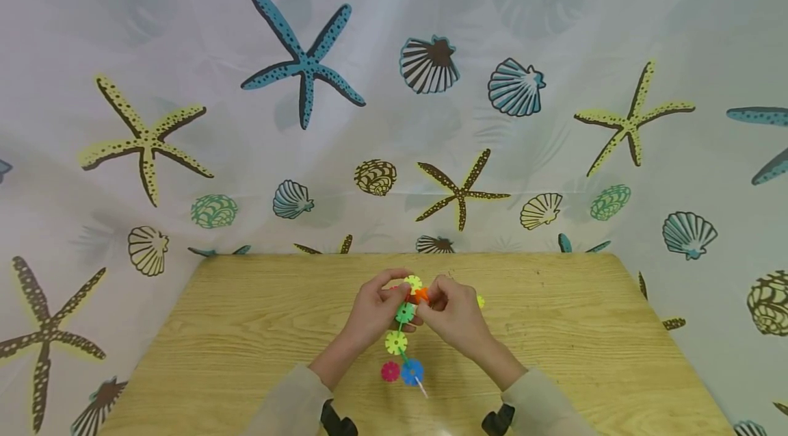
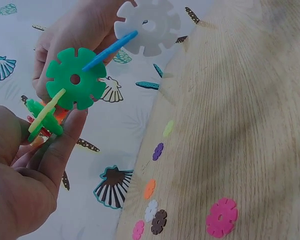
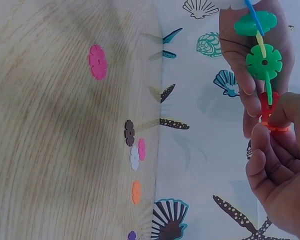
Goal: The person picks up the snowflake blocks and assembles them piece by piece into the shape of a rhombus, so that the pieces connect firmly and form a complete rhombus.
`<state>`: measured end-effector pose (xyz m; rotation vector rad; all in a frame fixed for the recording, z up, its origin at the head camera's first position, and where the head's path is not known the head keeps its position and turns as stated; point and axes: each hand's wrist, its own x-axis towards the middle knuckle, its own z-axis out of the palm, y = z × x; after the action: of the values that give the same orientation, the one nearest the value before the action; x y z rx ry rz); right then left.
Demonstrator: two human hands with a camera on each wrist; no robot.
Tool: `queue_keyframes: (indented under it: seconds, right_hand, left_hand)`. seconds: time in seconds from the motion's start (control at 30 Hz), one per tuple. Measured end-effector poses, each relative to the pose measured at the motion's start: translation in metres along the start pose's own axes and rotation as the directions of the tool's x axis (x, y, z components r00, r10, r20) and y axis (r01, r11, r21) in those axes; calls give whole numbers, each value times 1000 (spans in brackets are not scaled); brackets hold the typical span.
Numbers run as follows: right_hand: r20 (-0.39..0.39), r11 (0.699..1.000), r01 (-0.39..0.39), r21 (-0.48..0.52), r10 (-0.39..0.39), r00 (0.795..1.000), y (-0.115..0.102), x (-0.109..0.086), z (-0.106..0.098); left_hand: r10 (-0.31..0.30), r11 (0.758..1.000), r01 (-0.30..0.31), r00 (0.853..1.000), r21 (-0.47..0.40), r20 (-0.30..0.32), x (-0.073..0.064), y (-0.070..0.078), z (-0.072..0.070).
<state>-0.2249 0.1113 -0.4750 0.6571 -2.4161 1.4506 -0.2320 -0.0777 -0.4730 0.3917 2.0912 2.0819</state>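
A chain of slotted plastic flower discs hangs between my two hands. My left hand (image 1: 371, 309) holds its upper part, fingers around a yellow disc (image 1: 414, 283) and a red disc (image 3: 266, 106). My right hand (image 1: 460, 316) pinches an orange disc (image 1: 421, 295) between thumb and fingers, against the red one. Below the hands come a green disc (image 2: 76, 78), a yellow disc (image 1: 396, 342), a blue disc (image 1: 412, 372) and, at the loose end, a white disc (image 2: 157, 25). Fingers partly hide the joint between orange and red.
On the wooden table (image 1: 258, 326) lie loose discs: pink (image 2: 222, 218), brown (image 3: 129, 133), white (image 3: 134, 158), orange (image 2: 149, 189), purple (image 2: 158, 151) and yellow-green (image 2: 168, 128), mostly towards the far edge. A patterned cloth (image 1: 382, 114) with starfish and shells hangs behind the table.
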Motion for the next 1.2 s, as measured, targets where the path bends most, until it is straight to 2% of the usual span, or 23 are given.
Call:
queue_keyframes:
  seconds: [0.3,0.5,0.73,0.97,1.2]
  right_hand:
    - [3,997,79,-26,-79,997,-1,-3,2]
    - [-15,990,133,-57,-134,991,-1,-3,3]
    - [-31,971,207,-116,-212,977,2,-3,4]
    - [-11,966,234,-108,-236,972,0,-1,3]
    - [9,950,245,-195,-248,969,0,-1,3]
  left_hand:
    - [1,1000,-1,1000,29,10,0,2,0]
    - [24,1000,-24,999,-2,24,1,2,2]
    - [10,1000,-10,1000,-16,18,2,0,5]
    - [4,1000,-4,1000,23,24,1,3,0]
    - [-63,998,63,998,9,7,3,0,-4]
